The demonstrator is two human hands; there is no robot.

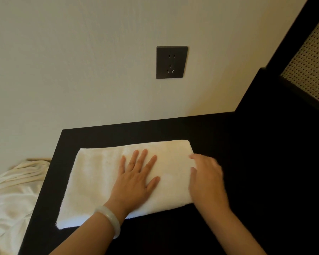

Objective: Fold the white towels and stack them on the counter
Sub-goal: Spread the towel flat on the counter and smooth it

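Observation:
A white towel (92,181), folded into a long rectangle, lies flat on the black counter (247,162). My left hand (136,177) presses on its middle, palm down, fingers spread and straight. A pale bangle sits on that wrist. My right hand (206,179) is at the towel's right folded edge, blurred; its fingers touch the edge, and I cannot make out whether they curl round it.
A heap of crumpled white cloth (13,196) lies left of the counter, lower down. A dark wall socket (171,62) is on the cream wall behind. A black frame with woven cane panel (311,57) rises at the right.

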